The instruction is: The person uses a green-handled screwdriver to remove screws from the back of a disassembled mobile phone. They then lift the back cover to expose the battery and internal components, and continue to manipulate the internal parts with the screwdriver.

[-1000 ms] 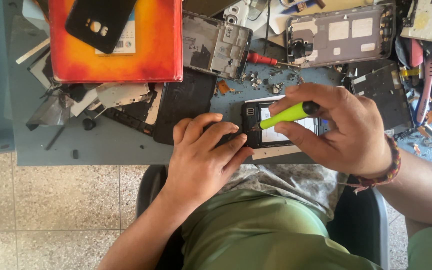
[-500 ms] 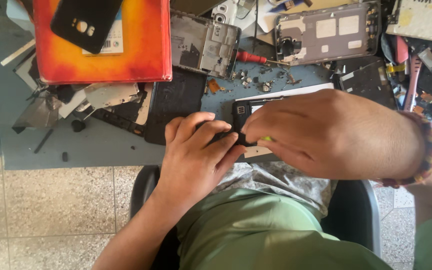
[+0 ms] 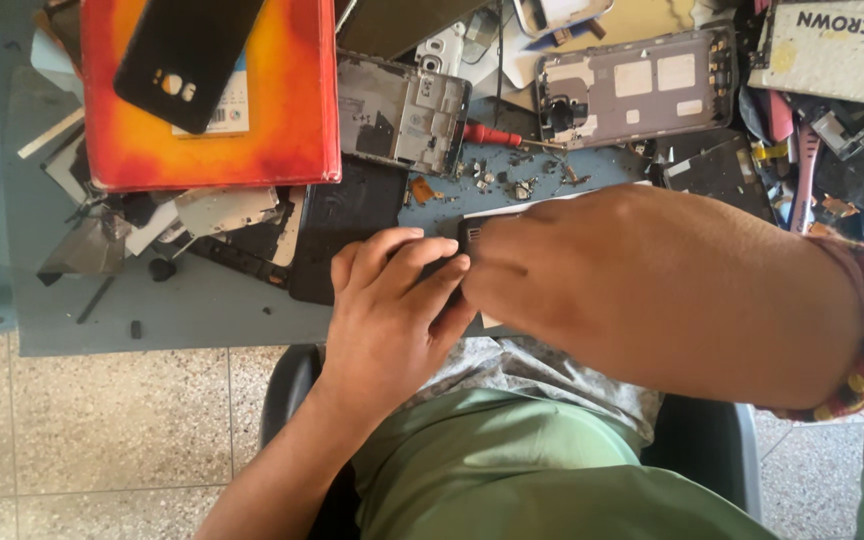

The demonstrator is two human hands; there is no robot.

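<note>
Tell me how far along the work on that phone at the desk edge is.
Done: the dark phone lies opened on the grey desk, loose screws and a red screwdriver behind it. In hand: the left hand steadies it while the right hand covers most of it, so the exact step is hidden. Left: it is not closed up; a black back cover lies apart.

Bright, warm daylight, even across the bench [image 3: 212,310]. Soft shadows only, no harsh glare. Slightly blurred on the near right hand [image 3: 652,290]; clutter farther back fairly sharp.
</note>
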